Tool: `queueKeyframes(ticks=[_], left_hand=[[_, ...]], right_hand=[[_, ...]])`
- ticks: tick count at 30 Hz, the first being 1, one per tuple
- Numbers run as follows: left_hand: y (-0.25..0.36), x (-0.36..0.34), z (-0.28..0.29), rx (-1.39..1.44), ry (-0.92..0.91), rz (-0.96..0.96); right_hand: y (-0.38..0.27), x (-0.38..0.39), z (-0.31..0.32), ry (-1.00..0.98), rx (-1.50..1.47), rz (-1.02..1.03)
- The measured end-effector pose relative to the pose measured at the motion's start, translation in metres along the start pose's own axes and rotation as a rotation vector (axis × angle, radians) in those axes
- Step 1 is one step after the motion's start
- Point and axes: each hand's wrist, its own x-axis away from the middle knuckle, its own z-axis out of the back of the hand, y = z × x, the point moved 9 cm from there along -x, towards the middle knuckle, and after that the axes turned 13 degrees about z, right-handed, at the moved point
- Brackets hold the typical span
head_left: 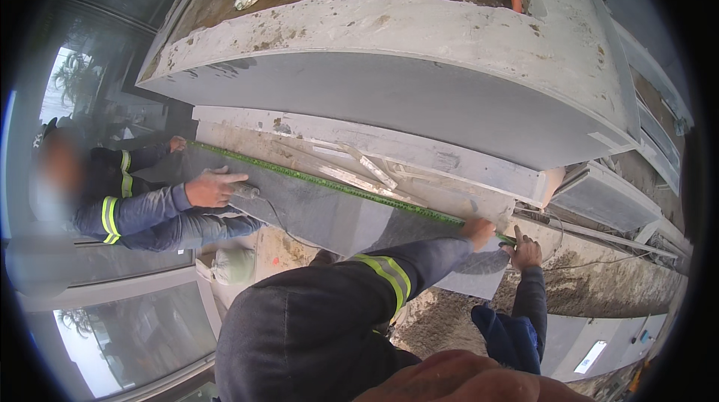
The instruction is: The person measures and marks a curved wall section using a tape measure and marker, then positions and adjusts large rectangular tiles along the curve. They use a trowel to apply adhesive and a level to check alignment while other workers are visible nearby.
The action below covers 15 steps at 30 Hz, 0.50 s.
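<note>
A long grey stone slab (341,216) runs across the middle, and a green measuring tape (329,182) lies stretched along its far edge. My left hand (478,233) grips the tape near the slab's right end, its fingers bent over it. Beside it, at the slab's right corner, my right hand (526,251) has its index finger stretched out and thumb apart, close to the tape's end. A co-worker's hand (177,144) is at the tape's left end. The co-worker's other hand (213,188) is over the slab by a dark, corded object (245,191) of unclear kind.
Behind the slab stands a long grey-faced wall (359,95) with a rough pale top. Wood strips (378,171) lie in the gap before it. More grey panels (610,200) lean at right. A pale sack (234,264) is by the co-worker's legs, near glass doors (142,335).
</note>
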Motion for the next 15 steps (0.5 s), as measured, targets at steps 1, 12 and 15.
queueKeyframes(ticks=[1,12,15], left_hand=[[-0.002,-0.002,0.001,-0.008,0.020,0.003],[-0.009,-0.003,-0.001,0.024,0.124,-0.061],[-0.027,-0.003,-0.001,0.038,0.147,0.013]], right_hand=[[0.001,-0.004,-0.002,0.016,-0.006,0.000],[-0.056,0.002,0.051,0.528,0.169,0.289],[-0.115,-0.042,0.082,0.710,0.010,0.210]])
